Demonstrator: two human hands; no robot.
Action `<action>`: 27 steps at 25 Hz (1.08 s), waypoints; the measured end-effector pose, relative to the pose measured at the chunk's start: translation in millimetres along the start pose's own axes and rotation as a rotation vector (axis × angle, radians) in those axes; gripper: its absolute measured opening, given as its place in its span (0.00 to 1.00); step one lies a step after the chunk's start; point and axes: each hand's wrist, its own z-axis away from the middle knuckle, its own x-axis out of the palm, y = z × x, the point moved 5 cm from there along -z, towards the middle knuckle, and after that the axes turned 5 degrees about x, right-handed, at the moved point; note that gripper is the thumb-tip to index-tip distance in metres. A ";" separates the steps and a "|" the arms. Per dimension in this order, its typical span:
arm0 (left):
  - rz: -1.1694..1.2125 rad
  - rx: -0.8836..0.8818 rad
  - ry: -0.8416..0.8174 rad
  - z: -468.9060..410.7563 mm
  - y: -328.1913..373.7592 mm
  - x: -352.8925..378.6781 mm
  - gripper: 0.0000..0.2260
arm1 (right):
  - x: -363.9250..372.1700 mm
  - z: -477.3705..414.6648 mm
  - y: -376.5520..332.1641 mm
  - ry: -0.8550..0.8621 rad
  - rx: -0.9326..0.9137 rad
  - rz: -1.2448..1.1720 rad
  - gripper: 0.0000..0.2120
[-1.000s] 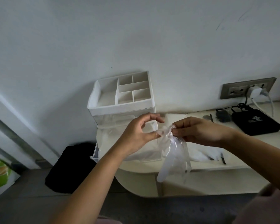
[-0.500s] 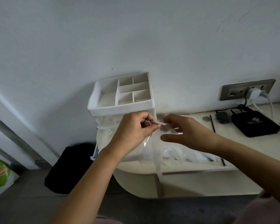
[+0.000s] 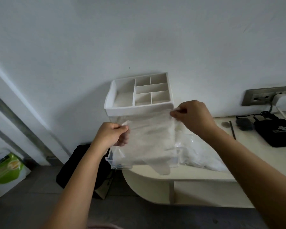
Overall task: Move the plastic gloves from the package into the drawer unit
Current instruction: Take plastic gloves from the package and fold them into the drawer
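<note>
– Clear filmy plastic: the glove (image 3: 149,142) is held spread flat before the drawer unit (image 3: 139,109), its narrow end hanging down.
– Who grips it?
– Left hand (image 3: 111,134) pinches the cuff's left corner, right hand (image 3: 193,115) the right corner, fingers curled.
– Around it?
– White boxy unit, gridded tray (image 3: 109,95) on top, clear drawer (image 3: 120,166) open below. Crinkled package (image 3: 201,152) lies just right on the rounded cream shelf (image 3: 248,129).

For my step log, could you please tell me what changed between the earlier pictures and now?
The left hand and right hand, earlier close together on the bunched plastic glove, have pulled apart, each pinching a top corner, spreading it flat before the drawer unit. The package stayed put.
</note>
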 end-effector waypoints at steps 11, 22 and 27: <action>-0.341 0.112 0.184 -10.0 -18.4 -0.4 0.11 | 121.0 56.6 -40.7 -0.511 -0.312 0.258 0.20; -0.784 0.443 0.340 16.6 25.0 1.7 0.06 | 151.7 34.1 -36.4 -0.584 -0.250 0.547 0.29; -0.772 0.299 -0.083 1.3 -6.6 42.8 0.10 | 156.9 36.0 -36.8 -0.589 -0.207 0.520 0.25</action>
